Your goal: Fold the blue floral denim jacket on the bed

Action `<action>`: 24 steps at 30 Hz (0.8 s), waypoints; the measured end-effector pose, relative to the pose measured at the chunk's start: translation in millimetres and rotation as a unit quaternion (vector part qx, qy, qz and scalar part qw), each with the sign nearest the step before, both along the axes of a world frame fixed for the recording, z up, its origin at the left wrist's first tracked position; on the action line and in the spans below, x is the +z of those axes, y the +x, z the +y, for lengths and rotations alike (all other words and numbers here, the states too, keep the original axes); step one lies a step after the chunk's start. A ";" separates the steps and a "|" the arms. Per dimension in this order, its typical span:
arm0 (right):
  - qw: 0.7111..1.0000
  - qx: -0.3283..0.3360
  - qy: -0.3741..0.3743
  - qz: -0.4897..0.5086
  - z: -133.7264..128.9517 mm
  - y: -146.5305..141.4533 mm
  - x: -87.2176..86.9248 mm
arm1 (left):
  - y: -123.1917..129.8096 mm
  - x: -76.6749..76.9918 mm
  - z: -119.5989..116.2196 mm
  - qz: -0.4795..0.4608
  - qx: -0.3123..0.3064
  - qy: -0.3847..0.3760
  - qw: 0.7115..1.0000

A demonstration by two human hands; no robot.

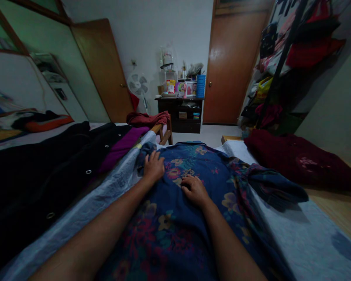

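Observation:
A dark blue garment with a flower print (216, 187) lies spread over a pale cloth (298, 230), its collar at the far end and one sleeve out to the right. My left hand (154, 167) rests on the garment's upper left part, near the other sleeve, with its fingers apart. Lower and nearer the middle, my right hand (195, 189) lies on the fabric, fingers spread and slightly bent. Neither hand visibly grips anything.
Black clothing with metal rings (61, 168) and a purple cloth (121, 146) lie at the left. A dark red garment (298, 160) is at the right. Beyond are a fan (138, 84), a dark cabinet (178, 125) and hanging bags (312, 48).

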State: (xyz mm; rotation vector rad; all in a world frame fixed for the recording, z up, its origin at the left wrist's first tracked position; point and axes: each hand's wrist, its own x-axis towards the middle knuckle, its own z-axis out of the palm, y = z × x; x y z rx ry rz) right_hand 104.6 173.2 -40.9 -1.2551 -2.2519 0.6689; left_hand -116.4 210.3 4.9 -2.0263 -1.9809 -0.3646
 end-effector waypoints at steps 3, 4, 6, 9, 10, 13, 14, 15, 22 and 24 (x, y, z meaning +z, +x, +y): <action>1.000 -0.004 0.007 0.000 -1.2 -0.3 -0.2 | -21.4 14.1 -7.9 -0.088 0.131 0.004 0.987; 1.000 -0.005 0.009 0.001 -1.6 -0.3 -0.2 | -25.5 16.7 -9.1 -0.117 0.151 -0.008 0.982; 1.000 -0.005 0.013 0.003 -2.3 -0.1 0.0 | -30.3 19.0 -9.2 -0.157 0.165 -0.021 0.973; 1.000 -0.001 0.015 0.004 -2.7 0.2 0.1 | -34.7 18.3 -3.6 -0.160 0.168 -0.043 0.972; 1.000 -0.001 0.016 0.003 -2.6 0.3 0.1 | -36.9 17.8 -0.4 -0.148 0.161 -0.068 0.973; 1.000 -0.002 0.018 0.002 -2.4 0.4 -0.3 | -46.3 18.5 9.6 -0.111 0.126 -0.134 0.977; 1.000 0.000 0.020 0.003 -2.4 0.5 -0.5 | -49.6 20.2 12.0 -0.104 0.115 -0.142 0.978; 1.000 0.000 0.021 0.003 -2.4 0.5 -0.6 | -52.3 23.0 13.4 -0.099 0.108 -0.142 0.979; 1.000 -0.003 0.026 0.006 -2.6 -0.3 -1.5 | -43.2 72.6 -2.0 -0.031 0.099 -0.083 0.991; 1.000 -0.005 0.025 0.005 -2.7 -0.7 -1.7 | -37.7 91.1 -5.7 -0.017 0.097 -0.034 0.995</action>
